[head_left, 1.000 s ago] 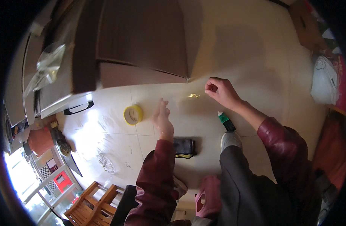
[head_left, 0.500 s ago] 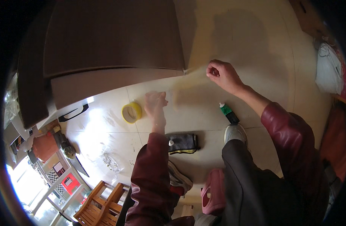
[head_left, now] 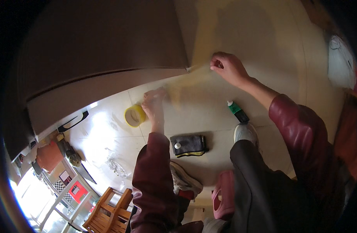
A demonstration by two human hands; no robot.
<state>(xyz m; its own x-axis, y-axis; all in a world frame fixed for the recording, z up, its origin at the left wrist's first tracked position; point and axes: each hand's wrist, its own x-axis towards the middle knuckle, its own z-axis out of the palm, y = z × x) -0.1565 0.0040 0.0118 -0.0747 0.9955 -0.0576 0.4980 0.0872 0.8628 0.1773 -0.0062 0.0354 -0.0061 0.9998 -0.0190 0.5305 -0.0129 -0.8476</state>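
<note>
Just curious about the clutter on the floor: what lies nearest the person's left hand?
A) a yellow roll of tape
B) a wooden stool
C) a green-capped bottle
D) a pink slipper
A: the yellow roll of tape lies on the tiles right beside the left hand; the other items lie farther off.

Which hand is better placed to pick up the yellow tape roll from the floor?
Left. The left hand hangs right beside the yellow tape roll on the tiled floor, while the right hand is farther off, pinching something near the brown panel's corner.
</note>
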